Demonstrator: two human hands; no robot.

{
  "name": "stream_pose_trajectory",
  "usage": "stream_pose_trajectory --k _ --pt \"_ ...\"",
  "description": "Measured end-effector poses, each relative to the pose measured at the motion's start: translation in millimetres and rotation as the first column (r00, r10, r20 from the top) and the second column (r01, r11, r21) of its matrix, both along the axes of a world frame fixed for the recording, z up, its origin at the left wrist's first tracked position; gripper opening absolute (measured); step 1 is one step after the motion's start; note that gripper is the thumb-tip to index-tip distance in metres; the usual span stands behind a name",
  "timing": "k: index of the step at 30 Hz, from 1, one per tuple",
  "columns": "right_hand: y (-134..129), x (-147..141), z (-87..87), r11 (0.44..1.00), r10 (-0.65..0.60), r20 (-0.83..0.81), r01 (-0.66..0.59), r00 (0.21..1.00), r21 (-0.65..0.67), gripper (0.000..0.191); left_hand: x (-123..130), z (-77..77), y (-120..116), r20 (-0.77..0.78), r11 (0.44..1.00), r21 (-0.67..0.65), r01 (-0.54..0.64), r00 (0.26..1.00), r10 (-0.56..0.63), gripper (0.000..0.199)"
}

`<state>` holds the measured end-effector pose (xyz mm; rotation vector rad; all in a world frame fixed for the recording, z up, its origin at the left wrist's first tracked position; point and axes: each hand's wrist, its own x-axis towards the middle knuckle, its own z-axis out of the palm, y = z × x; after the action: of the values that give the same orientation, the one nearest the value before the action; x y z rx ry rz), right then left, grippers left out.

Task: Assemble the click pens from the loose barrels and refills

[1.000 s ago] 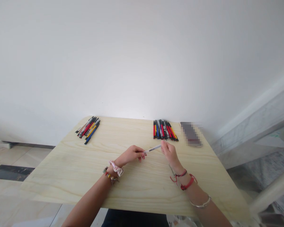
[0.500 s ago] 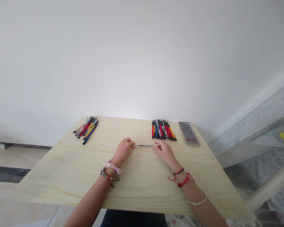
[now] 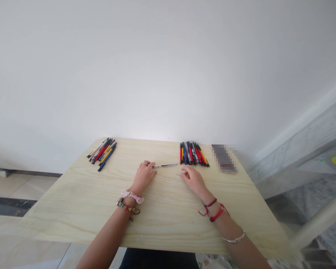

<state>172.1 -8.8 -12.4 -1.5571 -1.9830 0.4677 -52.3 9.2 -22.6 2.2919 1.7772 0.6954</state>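
Note:
A thin, clear pen [image 3: 165,165] with a dark middle section lies nearly sideways just above the table, its right end angled slightly upward in the view. My left hand [image 3: 143,176] has hold of its left end, which the fingers partly hide. Off to the right, my right hand [image 3: 194,181] is apart from the pen, fingers curved and thumb separated, with nothing between them. Just beyond that hand sits a row of several pens [image 3: 193,154] in red, yellow, blue, black and clear.
A second bunch of pens [image 3: 103,153] lies at the far left of the wooden table [image 3: 156,220]. At the far right rests a flat dark item [image 3: 224,158], blurred by pixelation. A white wall [image 3: 168,74] rises behind the table's back edge.
My right hand has let go of the pen's right end. My left hand has shifted left and slightly away from me, carrying the pen, which now tilts up at its right end.

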Motion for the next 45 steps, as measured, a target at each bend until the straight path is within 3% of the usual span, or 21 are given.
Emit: stream_pose_trajectory --k 7,13,16,22,27,34,38,41,45 --pt "-1.3 -3.8 4.1 1.000 0.011 -0.088 -0.011 0.996 0.007 0.011 5.0 7.9 0.8 -0.048 0.996 -0.090 0.018 0.999 -0.022 0.015" --pt "-1.5 -3.2 6.7 0.990 -0.045 -0.324 -0.001 0.945 -0.139 0.038 13.9 20.2 -5.7 0.194 0.975 -0.172 0.142 0.975 -0.108 0.008" --pt "0.1 -3.6 5.6 0.975 -0.115 -0.500 0.002 0.859 -0.221 0.045 21.0 25.1 -11.3 0.283 0.956 -0.188 0.226 0.944 -0.167 0.009" --pt "0.8 -8.3 9.2 0.961 -0.248 -0.787 0.042 0.565 -0.272 0.047 34.6 25.7 -19.3 0.384 0.909 -0.214 0.357 0.887 -0.257 0.020" --pt "-0.8 -11.5 9.0 0.953 -0.295 -0.826 0.090 0.481 -0.288 0.046 42.7 24.4 -22.6 0.402 0.897 -0.253 0.362 0.883 -0.243 0.031" --pt "2.0 -7.9 7.6 0.917 -0.387 -0.816 0.091 0.429 -0.387 0.044 45.7 23.3 -27.3 0.311 0.942 -0.107 0.318 0.911 -0.272 0.021" --pt "-0.4 -8.7 11.6 0.942 -0.327 -0.838 0.078 0.437 -0.327 0.044 47.1 25.7 -29.1 0.326 0.935 -0.167 0.313 0.913 -0.247 0.024" --pt "-4.9 -10.7 13.4 0.974 -0.226 -0.842 0.107 0.490 -0.199 0.044 46.6 26.6 -27.8 0.453 0.872 -0.331 0.361 0.871 -0.189 0.027" --pt "-8.0 -7.7 16.9 0.993 -0.116 -0.809 0.077 0.576 -0.088 0.040 40.9 25.2 -22.8 0.681 0.663 -0.494 0.563 0.724 -0.107 0.031"
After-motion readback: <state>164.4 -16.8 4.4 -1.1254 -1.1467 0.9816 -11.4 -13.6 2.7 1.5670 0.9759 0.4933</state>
